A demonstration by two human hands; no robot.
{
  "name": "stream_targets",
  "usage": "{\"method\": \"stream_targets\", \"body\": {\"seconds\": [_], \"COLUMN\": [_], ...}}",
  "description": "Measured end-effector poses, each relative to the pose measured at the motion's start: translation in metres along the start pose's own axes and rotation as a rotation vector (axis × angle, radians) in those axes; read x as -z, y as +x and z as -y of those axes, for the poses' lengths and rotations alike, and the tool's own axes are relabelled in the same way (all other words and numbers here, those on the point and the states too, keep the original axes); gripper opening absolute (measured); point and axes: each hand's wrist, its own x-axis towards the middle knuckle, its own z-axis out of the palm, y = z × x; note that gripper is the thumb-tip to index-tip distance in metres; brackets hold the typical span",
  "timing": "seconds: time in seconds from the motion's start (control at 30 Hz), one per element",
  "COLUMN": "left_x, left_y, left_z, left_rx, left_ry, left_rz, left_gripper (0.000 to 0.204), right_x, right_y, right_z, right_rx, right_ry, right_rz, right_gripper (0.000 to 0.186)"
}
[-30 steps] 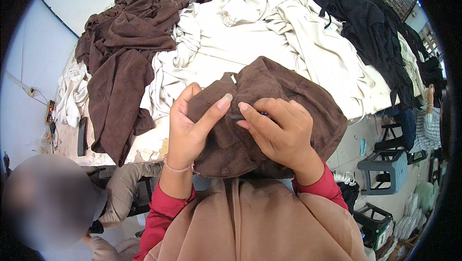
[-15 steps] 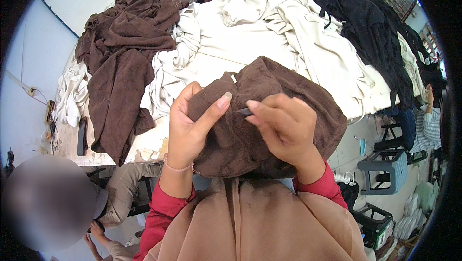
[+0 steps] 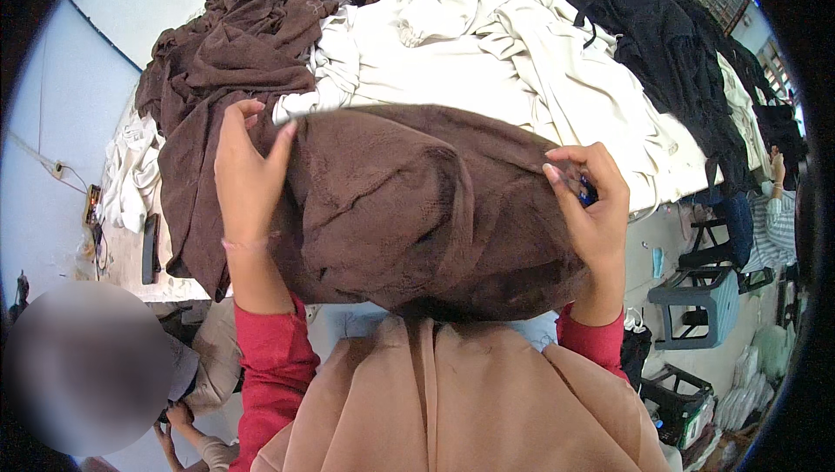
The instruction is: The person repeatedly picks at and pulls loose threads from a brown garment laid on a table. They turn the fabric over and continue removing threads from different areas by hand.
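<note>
A brown cloth garment [image 3: 374,202] is spread across my front at the near edge of the table, loosely folded. My left hand [image 3: 250,180] is at its left end, thumb and fingers apart, the thumb tip touching the cloth's edge. At the right end, my right hand [image 3: 596,202] pinches the garment's upper edge between thumb and forefinger. Tucked in its palm is a small dark and blue tool [image 3: 588,193], mostly hidden by the fingers; its kind cannot be made out.
Behind the garment lie a brown cloth heap [image 3: 252,46], white cloth [image 3: 487,28] and black cloth [image 3: 644,46] on the table. A person [image 3: 209,359] sits at the lower left; another person's striped sleeve [image 3: 774,233] shows at right, near a grey-blue stool [image 3: 696,307].
My hands have moved apart, left hand leftward and right hand rightward. The bunched garment is now spread wide between them. The tool's dark tip no longer shows between my right fingertips.
</note>
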Motion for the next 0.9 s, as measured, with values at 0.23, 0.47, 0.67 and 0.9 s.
{"method": "stream_targets", "body": {"seconds": [0.23, 0.47, 0.67, 0.9], "left_x": [0.014, -0.026, -0.011, 0.043], "left_y": [-0.062, -0.093, -0.090, -0.072], "left_z": [-0.069, -0.084, -0.011, 0.063], "left_rx": [-0.027, -0.245, 0.067, 0.679], "left_ry": [-0.560, -0.391, -0.663, -1.030], "left_rz": [0.371, 0.729, 0.241, -0.348], "left_gripper": [0.046, 0.067, 0.036, 0.049], "right_x": [0.013, 0.003, 0.017, -0.020], "right_y": [-0.006, -0.004, -0.033, -0.017], "right_z": [-0.040, -0.054, 0.028, 0.004], "right_rx": [-0.126, -0.241, -0.011, -0.135], "right_ry": [-0.364, -0.227, 0.608, 0.456], "right_rz": [-0.006, 0.264, 1.011, 0.567], "right_gripper": [0.021, 0.018, 0.033, 0.042]}}
